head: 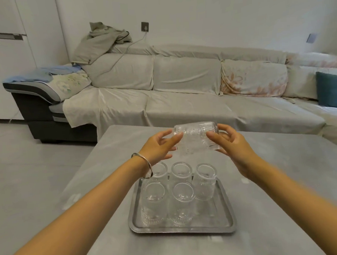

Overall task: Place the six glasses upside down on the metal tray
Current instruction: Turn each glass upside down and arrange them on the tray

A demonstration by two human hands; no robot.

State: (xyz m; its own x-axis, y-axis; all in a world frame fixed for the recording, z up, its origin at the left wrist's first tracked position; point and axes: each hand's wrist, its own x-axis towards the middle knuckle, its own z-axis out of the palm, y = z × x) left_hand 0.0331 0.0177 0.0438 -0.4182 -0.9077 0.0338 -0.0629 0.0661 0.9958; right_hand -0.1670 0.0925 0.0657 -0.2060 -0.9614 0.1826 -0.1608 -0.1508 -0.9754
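Both hands are holding the sixth ribbed glass in the air over the grey table, at 12 o'clock from the metal tray: the left hand is pressing fingertips on its left end, the right hand is cupping its right end, and the glass is lying roughly sideways, slightly blurred. Five glasses are standing upside down on the tray, three in the far row and two in the near row, leaving bare tray at 4 o'clock. A silver bangle is sitting on the left wrist, overlapping the far-left glass.
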